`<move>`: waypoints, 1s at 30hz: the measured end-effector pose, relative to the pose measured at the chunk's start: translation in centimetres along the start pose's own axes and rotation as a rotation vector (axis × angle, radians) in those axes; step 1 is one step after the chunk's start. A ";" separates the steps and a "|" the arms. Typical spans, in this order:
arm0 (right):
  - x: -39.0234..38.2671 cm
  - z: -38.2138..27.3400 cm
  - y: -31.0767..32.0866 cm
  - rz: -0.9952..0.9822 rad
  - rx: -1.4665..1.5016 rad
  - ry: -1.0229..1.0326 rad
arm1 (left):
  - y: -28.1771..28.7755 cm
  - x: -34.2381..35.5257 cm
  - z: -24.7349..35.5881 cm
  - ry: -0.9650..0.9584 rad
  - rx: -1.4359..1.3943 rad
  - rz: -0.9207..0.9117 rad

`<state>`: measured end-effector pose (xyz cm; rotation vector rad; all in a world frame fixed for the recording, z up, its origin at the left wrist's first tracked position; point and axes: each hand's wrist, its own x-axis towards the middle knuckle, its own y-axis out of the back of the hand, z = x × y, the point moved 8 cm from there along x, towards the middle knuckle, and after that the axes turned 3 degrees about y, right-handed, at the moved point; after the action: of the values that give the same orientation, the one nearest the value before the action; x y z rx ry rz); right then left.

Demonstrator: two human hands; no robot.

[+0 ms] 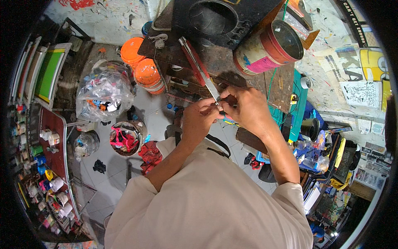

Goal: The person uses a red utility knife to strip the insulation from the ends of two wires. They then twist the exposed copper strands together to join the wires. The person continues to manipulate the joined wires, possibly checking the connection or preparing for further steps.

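Observation:
A long, thin silver-grey bar with a red strip along part of it [197, 62] slants from the wooden table's edge toward me. It may be a flat frame seen edge-on; I cannot tell. My left hand [198, 121] pinches its near end from the left, thumb and fingers close together. From the right, my right hand [248, 104] closes its fingertips at that same end. Something small and dark lies between the fingertips, too hidden to name. Both hands are nearly touching, in front of my chest.
Ahead, a worn wooden table [280, 85] bears a black speaker-like box [215, 16] and a paint-stained bucket [265, 50]. Orange buckets [147, 72], a clear bag of scraps [103, 91] and a bin of rags [124, 139] stand left. A teal crate [300, 108] is at right.

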<state>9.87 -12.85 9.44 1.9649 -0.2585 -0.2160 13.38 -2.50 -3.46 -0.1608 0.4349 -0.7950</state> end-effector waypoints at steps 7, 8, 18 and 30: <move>0.0 0.5 -0.5 -0.021 -0.106 -0.034 | -0.4 0.2 0.7 -0.017 0.078 -0.033; 0.0 0.6 -0.7 -0.031 -0.099 -0.034 | -0.4 0.2 0.6 -0.008 0.086 -0.041; 0.0 0.6 0.0 -0.029 -0.032 -0.051 | -0.5 0.2 1.2 -0.041 0.066 -0.033; 0.4 0.2 -0.2 -0.018 0.026 0.028 | -0.8 0.4 0.6 -0.011 -0.107 -0.071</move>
<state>10.18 -13.09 9.20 1.9948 -0.2271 -0.1978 13.38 -3.35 -2.87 -0.2813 0.4639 -0.8409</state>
